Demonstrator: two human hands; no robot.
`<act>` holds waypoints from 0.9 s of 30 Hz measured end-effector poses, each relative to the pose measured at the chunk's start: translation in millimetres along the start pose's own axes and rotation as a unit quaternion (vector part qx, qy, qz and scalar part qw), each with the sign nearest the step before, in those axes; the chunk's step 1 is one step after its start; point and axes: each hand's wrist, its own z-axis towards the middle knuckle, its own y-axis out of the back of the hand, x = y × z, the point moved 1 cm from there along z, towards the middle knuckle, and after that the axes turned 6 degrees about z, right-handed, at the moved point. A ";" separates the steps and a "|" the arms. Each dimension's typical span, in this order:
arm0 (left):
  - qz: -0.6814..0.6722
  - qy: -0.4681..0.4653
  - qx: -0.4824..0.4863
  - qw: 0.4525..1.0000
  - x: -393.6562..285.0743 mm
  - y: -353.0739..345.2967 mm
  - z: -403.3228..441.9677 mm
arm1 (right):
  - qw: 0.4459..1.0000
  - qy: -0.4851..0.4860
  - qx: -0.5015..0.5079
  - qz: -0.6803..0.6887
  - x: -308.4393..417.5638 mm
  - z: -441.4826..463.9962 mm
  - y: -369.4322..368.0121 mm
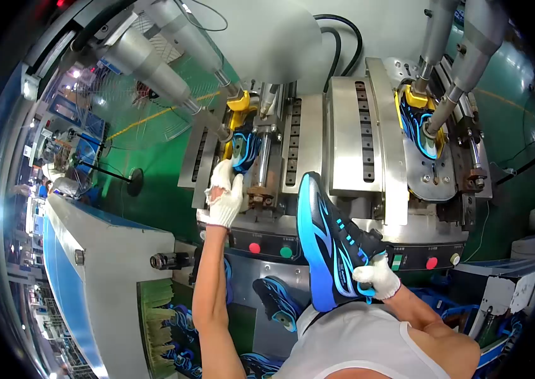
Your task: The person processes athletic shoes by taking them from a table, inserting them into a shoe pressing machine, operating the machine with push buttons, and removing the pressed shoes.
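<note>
My left hand [224, 196], in a white glove, reaches to the left press station, its fingers at the near end of a black and blue shoe upper [245, 150] under a yellow clamp [238, 104]. Whether those fingers grip the upper is hidden. At the lower centre, my right hand [378, 276], also gloved, is closed on the heel end of a black shoe with a blue and purple sole [327, 246]. The shoe's toe points away from me. Another black and blue upper [416, 126] sits clamped in the right station.
A control panel [267, 245] with red and green buttons runs along the machine's front. Below it lies another shoe piece [278, 302]. Metal cylinders [154, 69] slant down from above. A white and blue housing [103, 252] stands at left, beside bristles [156, 316].
</note>
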 end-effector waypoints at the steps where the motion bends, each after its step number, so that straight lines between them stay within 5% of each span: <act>1: 0.007 0.037 0.050 0.998 7.9 -10.1 14.2 | 1.000 0.020 0.008 -0.001 -6.4 3.0 8.1; 10: 0.134 0.203 0.104 0.964 39.6 -121.1 114.2 | 0.987 0.072 -0.041 -0.136 1.0 -11.2 17.6; 14: 0.173 0.158 0.145 0.961 65.7 -120.1 141.5 | 0.989 0.050 -0.118 -0.069 -9.3 -10.5 12.1; 20: 0.019 0.127 0.002 0.992 40.2 13.6 102.2 | 0.989 0.034 -0.132 -0.065 -5.4 9.0 -13.9; 23: -0.014 0.128 -0.095 0.987 14.9 85.8 18.8 | 0.986 0.027 -0.122 -0.107 -11.5 45.8 -32.1; 27: -0.068 0.190 -0.109 0.973 3.2 140.6 -121.2 | 0.994 0.035 -0.053 -0.084 -22.6 175.1 -95.2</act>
